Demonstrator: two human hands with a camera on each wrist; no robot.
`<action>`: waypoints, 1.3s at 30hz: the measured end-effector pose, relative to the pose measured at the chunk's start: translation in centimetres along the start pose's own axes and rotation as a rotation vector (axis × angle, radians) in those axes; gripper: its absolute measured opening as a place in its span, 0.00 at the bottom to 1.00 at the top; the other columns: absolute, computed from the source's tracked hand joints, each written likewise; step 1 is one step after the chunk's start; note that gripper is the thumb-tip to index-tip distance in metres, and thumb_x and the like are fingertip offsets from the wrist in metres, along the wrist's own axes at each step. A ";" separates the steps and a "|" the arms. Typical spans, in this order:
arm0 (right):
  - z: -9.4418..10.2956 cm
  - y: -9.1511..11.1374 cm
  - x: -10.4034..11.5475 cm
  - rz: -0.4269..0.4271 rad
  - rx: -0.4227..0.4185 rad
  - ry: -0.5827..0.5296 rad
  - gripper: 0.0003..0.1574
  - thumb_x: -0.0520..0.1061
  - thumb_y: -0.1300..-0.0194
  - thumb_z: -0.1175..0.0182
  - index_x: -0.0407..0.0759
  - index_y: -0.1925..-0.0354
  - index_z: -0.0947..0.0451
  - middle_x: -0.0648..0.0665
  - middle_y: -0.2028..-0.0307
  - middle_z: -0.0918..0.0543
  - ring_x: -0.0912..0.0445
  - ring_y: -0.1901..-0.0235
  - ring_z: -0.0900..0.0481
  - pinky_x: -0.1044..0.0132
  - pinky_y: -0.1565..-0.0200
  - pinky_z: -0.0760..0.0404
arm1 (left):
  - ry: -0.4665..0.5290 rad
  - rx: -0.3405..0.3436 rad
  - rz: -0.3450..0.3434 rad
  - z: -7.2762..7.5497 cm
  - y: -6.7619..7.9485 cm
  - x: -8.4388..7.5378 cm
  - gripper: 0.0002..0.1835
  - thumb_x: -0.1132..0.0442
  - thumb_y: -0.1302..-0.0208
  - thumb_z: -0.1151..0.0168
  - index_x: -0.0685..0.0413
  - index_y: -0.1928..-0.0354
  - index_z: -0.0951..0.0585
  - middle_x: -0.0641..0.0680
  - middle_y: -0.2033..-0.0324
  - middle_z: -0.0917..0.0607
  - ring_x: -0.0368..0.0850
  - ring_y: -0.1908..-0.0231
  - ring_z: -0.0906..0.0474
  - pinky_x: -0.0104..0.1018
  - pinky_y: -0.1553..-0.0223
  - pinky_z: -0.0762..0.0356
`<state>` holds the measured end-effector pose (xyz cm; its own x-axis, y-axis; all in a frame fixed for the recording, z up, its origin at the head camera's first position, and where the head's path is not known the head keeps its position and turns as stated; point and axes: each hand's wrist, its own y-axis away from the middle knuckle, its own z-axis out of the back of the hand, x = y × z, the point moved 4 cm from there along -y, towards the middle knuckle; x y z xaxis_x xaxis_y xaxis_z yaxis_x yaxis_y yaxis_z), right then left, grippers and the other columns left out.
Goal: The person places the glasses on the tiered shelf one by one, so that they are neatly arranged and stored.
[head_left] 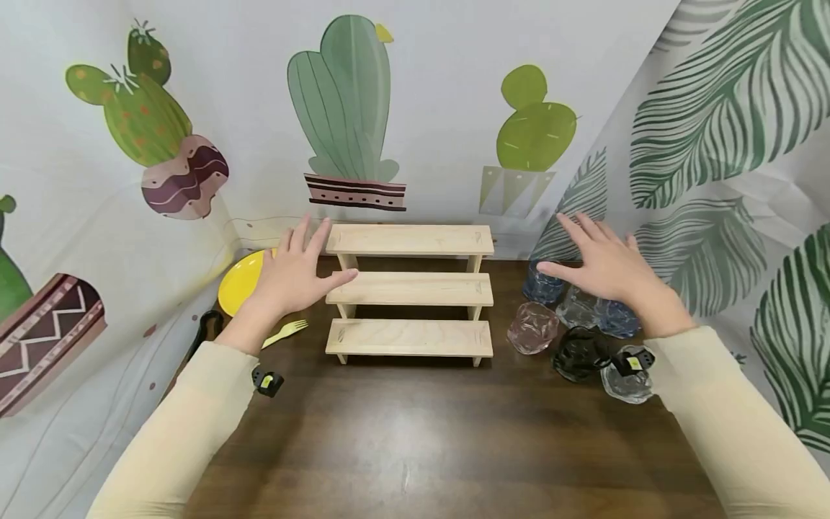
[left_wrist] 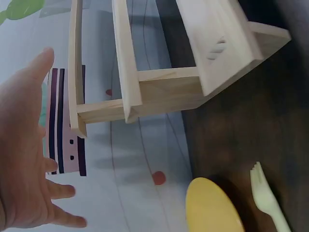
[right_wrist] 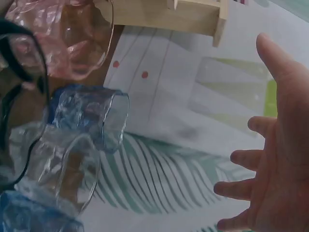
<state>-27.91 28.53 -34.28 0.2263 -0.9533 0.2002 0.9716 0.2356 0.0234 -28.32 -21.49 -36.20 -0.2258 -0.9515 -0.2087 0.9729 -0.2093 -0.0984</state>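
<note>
My left hand (head_left: 289, 272) is spread above the table, beside the left end of a three-step wooden shelf (head_left: 408, 288); it holds nothing. A yellow plate (head_left: 237, 282) and a pale yellow fork (head_left: 285, 332) lie below and around that hand. On the other side, my right hand (head_left: 603, 263) hovers with fingers spread over a group of clear plastic cups, also holding nothing. Among them are a pink cup (head_left: 532, 329), a black cup (head_left: 579, 353), a blue cup (head_left: 542, 285) and a colourless cup (head_left: 627, 378). The right wrist view shows a blue cup (right_wrist: 87, 113) below the bare palm.
A black curved object (head_left: 209, 326) is partly hidden behind the left forearm. The brown wooden table (head_left: 402, 432) extends in front of the shelf. Cloth with printed cacti (head_left: 441, 108) hangs behind, and leaf-patterned cloth (head_left: 720, 130) borders the right side.
</note>
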 end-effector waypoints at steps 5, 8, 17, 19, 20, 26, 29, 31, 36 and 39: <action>0.3 2.5 -1.9 0.007 -0.031 -0.047 0.64 0.80 0.31 0.47 0.55 0.15 0.64 0.33 0.18 0.58 0.26 0.24 0.55 0.17 0.37 0.57 | 0.186 -0.011 0.046 -0.9 1.5 1.1 0.59 0.19 0.38 0.50 0.36 0.16 0.63 0.60 0.18 0.56 0.74 0.26 0.48 0.74 0.35 0.41; 0.3 4.1 -3.0 0.013 -0.058 -0.080 0.63 0.75 0.30 0.43 0.50 0.15 0.59 0.30 0.20 0.52 0.26 0.25 0.51 0.20 0.36 0.51 | 0.302 0.023 0.076 -1.7 2.3 1.8 0.59 0.23 0.35 0.45 0.41 0.16 0.63 0.63 0.19 0.51 0.72 0.27 0.44 0.72 0.35 0.39; -1.6 9.0 -7.0 -0.026 -0.155 -0.262 0.49 0.61 0.28 0.34 0.33 0.25 0.38 0.22 0.35 0.31 0.27 0.38 0.33 0.28 0.43 0.35 | 0.758 0.212 0.222 -5.3 4.7 3.2 0.57 0.37 0.29 0.38 0.57 0.17 0.61 0.71 0.23 0.44 0.70 0.31 0.34 0.61 0.37 0.27; -2.3 10.1 -7.9 -0.029 -0.190 -0.305 0.41 0.57 0.29 0.33 0.34 0.31 0.32 0.25 0.41 0.25 0.32 0.43 0.27 0.41 0.45 0.29 | 0.862 0.224 0.256 -6.3 5.2 3.3 0.55 0.41 0.27 0.37 0.59 0.17 0.59 0.72 0.24 0.43 0.70 0.32 0.32 0.59 0.41 0.22; -2.6 10.7 -8.4 -0.027 -0.201 -0.335 0.38 0.55 0.29 0.32 0.34 0.33 0.30 0.27 0.44 0.23 0.36 0.45 0.25 0.48 0.46 0.27 | 0.911 0.231 0.272 -6.8 5.4 3.2 0.53 0.43 0.27 0.37 0.60 0.18 0.58 0.73 0.25 0.43 0.71 0.33 0.31 0.58 0.43 0.20; -5.5 13.2 -10.9 0.031 -0.227 -0.526 0.29 0.41 0.30 0.31 0.33 0.36 0.28 0.55 0.50 0.18 0.73 0.54 0.21 0.83 0.57 0.26 | 1.020 0.284 0.343 -9.4 6.3 2.9 0.46 0.49 0.24 0.39 0.63 0.19 0.53 0.72 0.29 0.36 0.68 0.37 0.27 0.51 0.47 0.17; -6.9 14.2 -11.8 0.078 -0.209 -0.614 0.30 0.35 0.31 0.32 0.32 0.35 0.29 0.67 0.47 0.22 0.75 0.51 0.23 0.83 0.54 0.26 | 1.045 0.322 0.358 -10.5 6.5 2.7 0.42 0.50 0.23 0.41 0.64 0.20 0.49 0.70 0.29 0.35 0.64 0.39 0.24 0.50 0.49 0.16; -7.8 14.8 -12.4 0.096 -0.183 -0.656 0.31 0.33 0.31 0.34 0.32 0.33 0.31 0.68 0.44 0.23 0.74 0.47 0.24 0.83 0.51 0.26 | 1.081 0.347 0.362 -11.1 6.6 2.6 0.40 0.51 0.22 0.43 0.65 0.20 0.47 0.70 0.29 0.35 0.61 0.42 0.22 0.50 0.48 0.16; -9.8 15.6 -13.2 0.129 -0.097 -0.744 0.38 0.29 0.31 0.37 0.31 0.27 0.37 0.63 0.38 0.24 0.73 0.42 0.27 0.82 0.48 0.28 | 1.166 0.375 0.373 -12.3 6.7 2.7 0.39 0.53 0.21 0.44 0.69 0.21 0.47 0.72 0.32 0.32 0.54 0.47 0.18 0.49 0.47 0.16; -10.8 15.9 -13.4 0.139 -0.064 -0.790 0.42 0.27 0.34 0.36 0.30 0.26 0.40 0.62 0.38 0.24 0.74 0.40 0.28 0.81 0.47 0.29 | 1.184 0.363 0.384 -12.6 6.7 2.9 0.38 0.55 0.21 0.44 0.71 0.22 0.46 0.72 0.33 0.30 0.53 0.48 0.18 0.46 0.47 0.16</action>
<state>-14.77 43.01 -47.17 0.2532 -0.4945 0.8315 0.9456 0.3082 -0.1046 -23.12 -22.79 -49.76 0.3435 -0.2268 -0.9114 0.9007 -0.1953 0.3881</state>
